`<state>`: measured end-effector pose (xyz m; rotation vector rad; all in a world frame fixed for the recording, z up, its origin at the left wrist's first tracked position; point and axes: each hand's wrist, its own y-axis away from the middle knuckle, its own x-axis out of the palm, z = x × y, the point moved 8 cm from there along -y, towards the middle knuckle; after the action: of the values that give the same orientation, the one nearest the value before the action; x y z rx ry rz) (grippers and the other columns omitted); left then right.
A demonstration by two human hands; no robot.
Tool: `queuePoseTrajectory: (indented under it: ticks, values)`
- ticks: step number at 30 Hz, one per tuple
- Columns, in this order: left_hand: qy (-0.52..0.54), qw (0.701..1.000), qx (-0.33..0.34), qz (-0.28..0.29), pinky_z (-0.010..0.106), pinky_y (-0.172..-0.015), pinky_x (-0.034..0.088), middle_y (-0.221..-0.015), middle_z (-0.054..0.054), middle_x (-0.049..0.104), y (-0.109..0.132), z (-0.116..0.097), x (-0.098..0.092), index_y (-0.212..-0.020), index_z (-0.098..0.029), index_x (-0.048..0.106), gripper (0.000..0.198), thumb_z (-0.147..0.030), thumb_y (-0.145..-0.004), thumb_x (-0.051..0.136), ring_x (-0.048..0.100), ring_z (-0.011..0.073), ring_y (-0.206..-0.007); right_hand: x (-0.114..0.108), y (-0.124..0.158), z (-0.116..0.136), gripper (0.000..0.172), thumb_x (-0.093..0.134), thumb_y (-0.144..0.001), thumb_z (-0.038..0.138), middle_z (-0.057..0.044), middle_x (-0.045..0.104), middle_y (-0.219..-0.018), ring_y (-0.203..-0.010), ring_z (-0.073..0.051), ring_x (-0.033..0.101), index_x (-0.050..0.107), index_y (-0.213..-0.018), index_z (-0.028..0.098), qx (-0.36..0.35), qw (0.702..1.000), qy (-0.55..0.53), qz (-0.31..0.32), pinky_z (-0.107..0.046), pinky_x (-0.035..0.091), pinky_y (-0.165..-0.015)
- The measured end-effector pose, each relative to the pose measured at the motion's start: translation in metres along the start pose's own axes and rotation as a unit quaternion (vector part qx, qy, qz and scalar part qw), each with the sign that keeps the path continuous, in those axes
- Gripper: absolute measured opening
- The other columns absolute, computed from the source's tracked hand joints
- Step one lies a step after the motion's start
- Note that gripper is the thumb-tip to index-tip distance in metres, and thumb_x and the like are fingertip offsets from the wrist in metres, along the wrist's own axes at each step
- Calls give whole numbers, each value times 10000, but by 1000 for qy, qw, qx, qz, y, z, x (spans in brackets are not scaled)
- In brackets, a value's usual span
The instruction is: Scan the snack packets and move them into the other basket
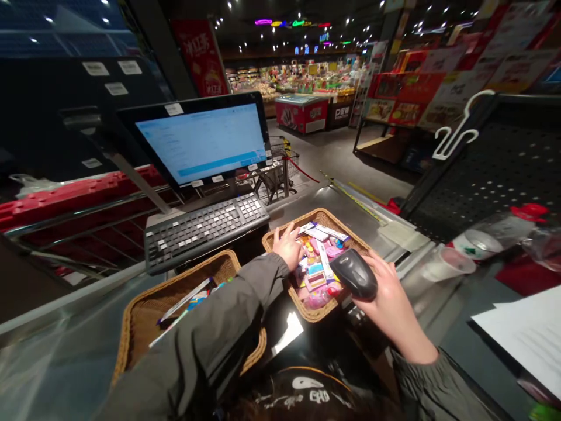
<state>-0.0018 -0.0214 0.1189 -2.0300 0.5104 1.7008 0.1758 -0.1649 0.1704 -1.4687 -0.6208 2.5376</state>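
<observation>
My right hand [392, 301] is wrapped round a black handheld barcode scanner [356, 275], its head over the right side of a wicker basket [322, 317]. Small colourful snack packets [316, 275] fill that basket, with several slim white-and-blue packets among them. At the basket's left side, my left hand [289, 247] reaches in over the packets with its fingers apart. Its fingertips are partly hidden, and I see nothing held in it. Below my left sleeve stands a second wicker basket [127, 333], holding a few long thin packets [186, 304]; the sleeve covers part of it.
A keyboard [205, 228] and a monitor [205, 140] stand left of the full basket. White cups [449, 263] and paper sheets [526, 333] lie to the right. A white hanger [460, 128] hangs on a dark perforated panel [495, 158]. Beyond the metal counter [302, 202] are shopping carts.
</observation>
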Motion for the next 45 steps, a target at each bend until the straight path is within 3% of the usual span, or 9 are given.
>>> queuePoseTrajectory:
  ticks: [4,8,11,15,20,25,31,38,45]
  values:
    - [-3,998,-33,50,656,-1175,73,-1520,132,426,-34,-36,51,-984,-197,761,335,-418,-891,527,179,381,-1479,-6,1,-18,444,615,-778,296,-151,572,-1309,-1353,-414,425,550,-1208,204,21,1000,6,0,-729,243,-1087]
    - [-18,992,-65,108,666,-1174,40,-1523,181,406,-45,-61,89,-1092,-161,735,369,-387,-856,565,156,402,-1483,-9,0,-30,428,612,-785,313,-156,575,-1300,-1364,-411,414,563,-1191,187,28,1000,2,-4,-718,246,-1096]
    - [-15,991,-77,111,666,-1175,36,-1516,214,400,-47,-65,97,-1114,-124,719,379,-332,-820,601,148,415,-1482,-8,-3,-35,405,614,-777,313,-157,578,-1300,-1370,-414,406,586,-1162,191,35,999,-11,-3,-715,240,-1101]
    - [-1,993,-86,83,655,-1170,102,-1504,207,418,-48,-54,87,-1157,-141,691,359,-265,-853,546,181,383,-1481,-7,-8,-37,446,613,-778,300,-153,573,-1311,-1379,-405,399,569,-1210,200,38,999,-27,2,-716,231,-1107]
    - [13,993,-90,70,654,-1172,117,-1312,122,627,-41,-23,46,-947,-213,743,224,-358,-827,620,320,363,-1427,-9,-13,-36,487,615,-769,288,-157,576,-1306,-1376,-398,406,542,-1242,194,25,999,-32,-2,-706,231,-1119]
    - [41,993,-110,9,696,-1143,150,-1398,16,583,-11,10,-37,-806,-242,719,204,-308,-901,552,319,308,-1442,-5,-16,-25,467,620,-760,287,-168,579,-1294,-1354,-417,425,549,-1210,188,4,999,-34,1,-731,243,-1097]
    - [67,988,-124,-68,738,-1107,163,-1475,50,502,48,41,-120,-785,-201,686,264,-297,-929,486,251,334,-1471,-10,-22,17,514,634,-783,315,-179,544,-1331,-1368,-436,394,502,-1267,198,-71,997,-41,-14,-756,260,-1069]
    - [107,980,-140,-94,725,-1103,198,-1487,39,488,116,71,-160,-734,-194,644,332,-333,-942,425,242,339,-1475,-32,-31,105,476,580,-856,385,-174,485,-1395,-1424,-424,300,511,-1292,207,-197,978,-49,-39,-737,195,-1110]
    - [87,970,-185,-134,725,-1101,190,-1497,53,475,183,100,-186,-754,-193,639,315,-329,-941,426,218,331,-1485,-20,-31,169,503,579,-829,267,-184,472,-1400,-1427,-401,299,483,-1315,179,-269,961,-62,-33,-738,184,-1118]
